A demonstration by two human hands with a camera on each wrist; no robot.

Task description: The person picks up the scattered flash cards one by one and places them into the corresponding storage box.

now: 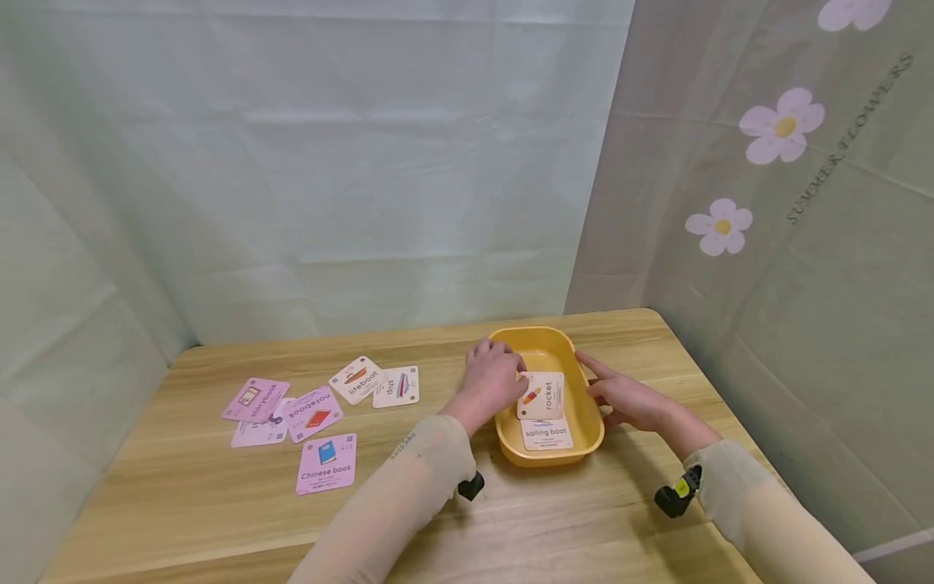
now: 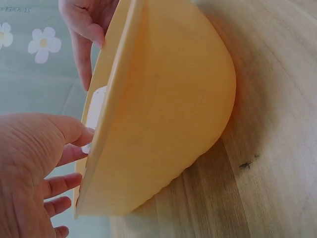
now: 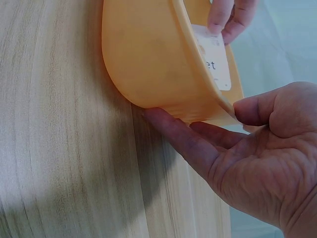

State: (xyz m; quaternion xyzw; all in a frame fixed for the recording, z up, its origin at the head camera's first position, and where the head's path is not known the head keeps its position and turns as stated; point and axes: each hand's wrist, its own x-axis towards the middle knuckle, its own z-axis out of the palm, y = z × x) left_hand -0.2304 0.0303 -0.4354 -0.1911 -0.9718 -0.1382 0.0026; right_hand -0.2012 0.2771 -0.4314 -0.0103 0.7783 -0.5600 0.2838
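Note:
A yellow plastic basin [image 1: 589, 438] stands on the table right of the middle. Over its left rim reaches my left hand [image 1: 490, 381], its thumb and forefinger pinching the edge of the "rocket" card [image 1: 550, 397]. That card is tilted inside the basin and overlaps the "sailing boat" card [image 1: 547, 435] lying lower in it. In the right wrist view part of the rocket card [image 3: 220, 64] shows past the rim. My right hand [image 1: 633, 400] holds the basin's right side, thumb at the rim and fingers against the outer wall.
Left of the basin lie the "lifeboat" card [image 1: 357, 380] and the "ship" card [image 1: 397, 388]. Farther left are the pink "storybook" [image 1: 257, 397], "notebook" [image 1: 314, 412] and "Chinese book" [image 1: 327, 464] cards, plus a partly covered card [image 1: 255, 435]. Curtains surround the wooden table [image 1: 219, 519].

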